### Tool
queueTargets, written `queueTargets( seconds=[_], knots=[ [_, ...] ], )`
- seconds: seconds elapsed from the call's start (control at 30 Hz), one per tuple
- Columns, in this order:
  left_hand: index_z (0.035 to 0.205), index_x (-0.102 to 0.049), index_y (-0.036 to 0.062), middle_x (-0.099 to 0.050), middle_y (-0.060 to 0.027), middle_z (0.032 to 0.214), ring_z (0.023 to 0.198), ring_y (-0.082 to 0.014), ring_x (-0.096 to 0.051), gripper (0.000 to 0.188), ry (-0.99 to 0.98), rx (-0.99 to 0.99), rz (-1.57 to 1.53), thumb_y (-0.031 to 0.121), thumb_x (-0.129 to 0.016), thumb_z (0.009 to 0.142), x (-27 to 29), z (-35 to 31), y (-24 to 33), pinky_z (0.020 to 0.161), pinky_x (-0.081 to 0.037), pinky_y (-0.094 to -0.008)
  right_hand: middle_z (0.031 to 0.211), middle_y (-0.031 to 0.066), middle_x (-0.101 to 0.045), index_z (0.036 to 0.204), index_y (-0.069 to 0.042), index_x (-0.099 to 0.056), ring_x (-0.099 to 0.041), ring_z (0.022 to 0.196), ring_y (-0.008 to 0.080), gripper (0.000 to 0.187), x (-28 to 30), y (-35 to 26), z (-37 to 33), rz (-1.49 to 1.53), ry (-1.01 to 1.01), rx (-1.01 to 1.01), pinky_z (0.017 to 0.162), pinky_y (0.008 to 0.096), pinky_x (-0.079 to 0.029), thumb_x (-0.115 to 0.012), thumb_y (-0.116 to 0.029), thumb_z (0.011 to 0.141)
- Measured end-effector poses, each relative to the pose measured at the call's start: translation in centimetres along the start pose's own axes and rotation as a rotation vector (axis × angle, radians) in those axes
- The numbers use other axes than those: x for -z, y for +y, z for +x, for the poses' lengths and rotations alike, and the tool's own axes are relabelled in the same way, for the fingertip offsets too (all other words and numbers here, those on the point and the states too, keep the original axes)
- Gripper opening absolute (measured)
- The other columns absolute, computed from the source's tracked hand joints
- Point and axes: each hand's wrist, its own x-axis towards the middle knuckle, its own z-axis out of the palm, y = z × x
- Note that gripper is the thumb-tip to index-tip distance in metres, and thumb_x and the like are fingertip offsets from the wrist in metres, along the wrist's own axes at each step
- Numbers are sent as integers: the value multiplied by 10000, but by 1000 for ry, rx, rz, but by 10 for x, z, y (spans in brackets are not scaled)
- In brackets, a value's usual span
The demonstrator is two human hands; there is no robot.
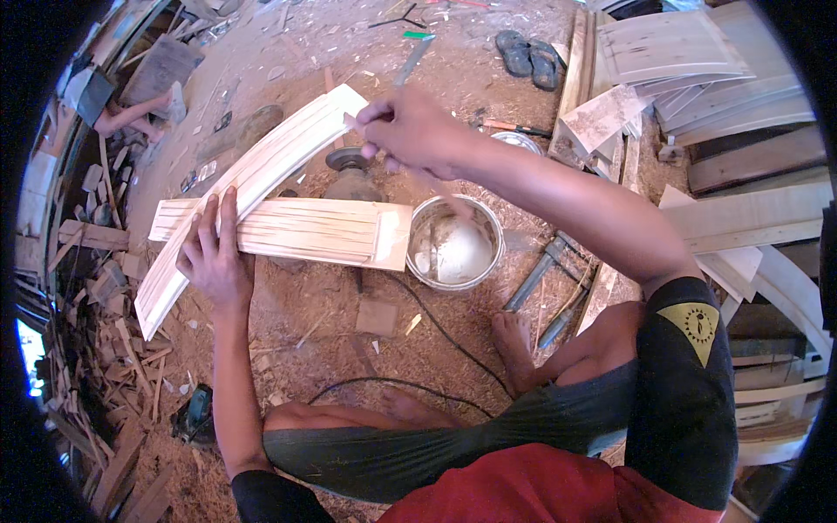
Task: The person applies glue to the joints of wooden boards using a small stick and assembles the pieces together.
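A long pale wooden panel [279,157] with streaked grooves lies slantwise across a second streaked wooden panel [305,228]. My left hand [215,253] grips the slanted panel, fingers laid over its face near the crossing. Over that panel's far end, my right hand [414,131] is closed in a pinch. A small dark tip shows at its fingers, too little to name. Right of the lower panel stands a round bucket [494,261] with whitish paste inside. A dark round metal piece [349,166] shows in the gap between the panels.
A black cable [436,327] runs over the shavings-strewn floor. Clamp-like metal bars [540,275] lie near my bare foot. Stacked curved boards [741,218] line the right side; wood scraps [113,288] pile up at left. Sandals [527,59] lie far off. Another person's leg [135,113] shows at upper left.
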Motion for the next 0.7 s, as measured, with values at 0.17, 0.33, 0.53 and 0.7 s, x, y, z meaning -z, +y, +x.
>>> queueTargets(
  seconds=[0.17,0.33,0.53,0.7],
  knots=[
    [1411,-530,346,-578,77,1349,1163,-182,-534,632,-58,25,11,187,-682,819,-5,-4,-10,992,-326,-346,1024,70,-696,1244,9,-622,-649,795,89,325,35,14,9,233,79,180,583,189,-480,-618,-149,959],
    [1324,-607,368,-576,122,1359,1226,-141,-506,414,52,-152,91,198,-563,948,-14,-25,-42,1072,-319,-335,1054,92,-707,1176,-58,-692,-672,798,118,254,113,45,-6,-682,-78,124,657,257,-534,-630,-137,943],
    [1259,-641,384,-565,135,1365,1295,-138,-474,326,109,-299,28,265,-528,977,-4,-43,-67,1145,-266,-373,857,122,-718,874,-59,-701,-712,824,330,134,46,149,-29,-1475,-543,245,709,416,-569,-587,-123,845],
    [1249,-618,447,-558,148,1373,1301,-139,-475,318,135,-510,31,348,-561,953,13,-50,-56,1156,-242,-391,881,121,-737,855,-118,-732,-732,800,282,141,-7,196,-29,-1564,-646,466,654,435,-580,-596,-155,852]
  ],
)
